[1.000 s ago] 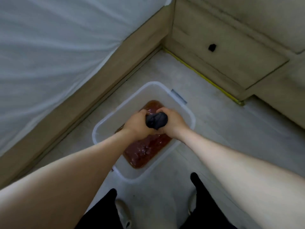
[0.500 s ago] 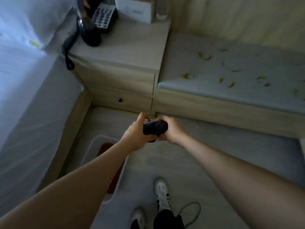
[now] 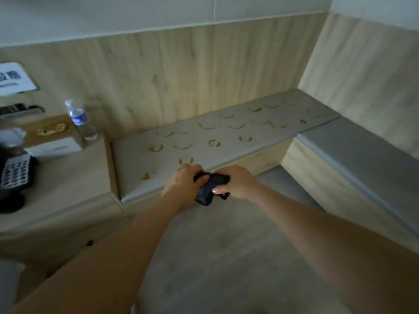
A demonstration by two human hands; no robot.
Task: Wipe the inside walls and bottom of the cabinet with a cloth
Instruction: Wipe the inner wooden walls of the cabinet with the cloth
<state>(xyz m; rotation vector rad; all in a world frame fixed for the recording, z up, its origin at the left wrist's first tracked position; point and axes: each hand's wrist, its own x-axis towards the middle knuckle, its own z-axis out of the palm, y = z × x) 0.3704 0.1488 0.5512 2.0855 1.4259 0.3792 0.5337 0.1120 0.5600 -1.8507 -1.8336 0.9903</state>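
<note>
A person's left hand (image 3: pixel 181 185) and right hand (image 3: pixel 239 183) grip a bunched dark cloth (image 3: pixel 209 185), fingers curled tightly round it, above a stained bench (image 3: pixel 204 137).

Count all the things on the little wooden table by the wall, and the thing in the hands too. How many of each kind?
Water bottle: 1
Tissue box: 1
Telephone: 1
Dark cloth, gripped by left hand and right hand: 1
Total: 4

A dark, crumpled cloth (image 3: pixel 209 185), matt wood-grain wall panelling (image 3: pixel 181 71), a clear plastic bottle (image 3: pixel 79 120), smooth grey bench top (image 3: pixel 215 137).
</note>
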